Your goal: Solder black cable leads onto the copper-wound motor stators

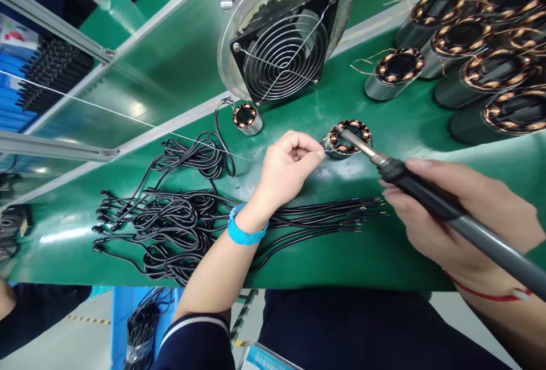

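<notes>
My right hand [460,210] is wrapped round the dark handle of a soldering iron [426,190]. Its metal tip reaches over the copper windings of a motor stator [347,138] standing on the bench. Left of that stator, my left hand [290,165] is closed in a pinch close to its rim, where small lead wires show. A thin pale strand that looks like solder wire [170,132] runs from the upper left into the left hand; the fingertips hide its end. Black cables [183,210] with stripped, coloured ends lie beneath my left forearm.
A fume extractor fan [284,62] with a wire guard stands behind the work. Several stators [490,71] crowd the back right. A smaller stator [247,118], joined to a black cable, sits left of the fan. A blue bin [121,324] is below the bench edge; another person's arm [38,313] shows lower left.
</notes>
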Available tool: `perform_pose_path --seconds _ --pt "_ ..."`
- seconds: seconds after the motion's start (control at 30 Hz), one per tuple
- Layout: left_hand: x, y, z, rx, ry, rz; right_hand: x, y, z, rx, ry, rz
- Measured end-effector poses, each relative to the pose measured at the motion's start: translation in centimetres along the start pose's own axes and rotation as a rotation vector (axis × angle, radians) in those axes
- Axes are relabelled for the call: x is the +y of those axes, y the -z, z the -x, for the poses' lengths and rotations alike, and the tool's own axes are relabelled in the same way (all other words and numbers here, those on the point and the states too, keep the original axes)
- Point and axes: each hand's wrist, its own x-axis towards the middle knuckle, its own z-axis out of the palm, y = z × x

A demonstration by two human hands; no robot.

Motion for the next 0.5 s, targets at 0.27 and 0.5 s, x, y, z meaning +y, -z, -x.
perform_pose_path --seconds 0.27,0.5 --pt "-0.2 0.1 -0.1 -0.011 -0.026 0.004 -0.1 0.7 -5.1 -0.319 -0.006 -0.076" --pt "0.4 0.7 -0.1 -0.044 0.072 0.013 2.8 -3.6 -5.2 -0.374 0.050 -0.029"
